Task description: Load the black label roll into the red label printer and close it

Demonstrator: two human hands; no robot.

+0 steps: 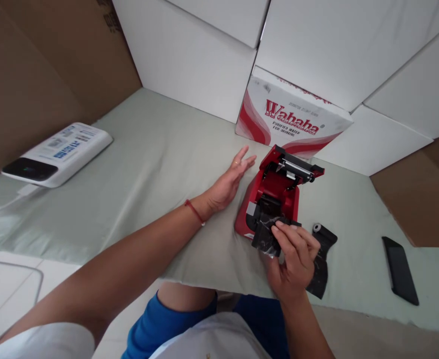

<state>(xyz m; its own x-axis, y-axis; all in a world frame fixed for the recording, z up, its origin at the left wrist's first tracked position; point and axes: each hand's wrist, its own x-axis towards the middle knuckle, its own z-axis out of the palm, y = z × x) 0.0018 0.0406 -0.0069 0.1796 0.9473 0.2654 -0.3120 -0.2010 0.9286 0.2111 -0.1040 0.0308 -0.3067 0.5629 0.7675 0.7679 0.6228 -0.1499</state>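
Note:
A small red printer [277, 197] sits on the pale green cloth with its lid tilted open toward the back. My right hand [294, 259] is closed on a black ribbon film [265, 232] at the printer's front edge. The film trails down past my wrist to a small black roll [319, 230] lying on the cloth. My left hand [230, 182] rests flat and open on the cloth just left of the printer, holding nothing. A red string is tied round that wrist.
A white device with a dark screen [57, 154] lies at the far left. A black phone [399, 269] lies at the right. A Wahaha water carton [290, 122] and white boxes stand behind the printer, with brown cardboard at both sides.

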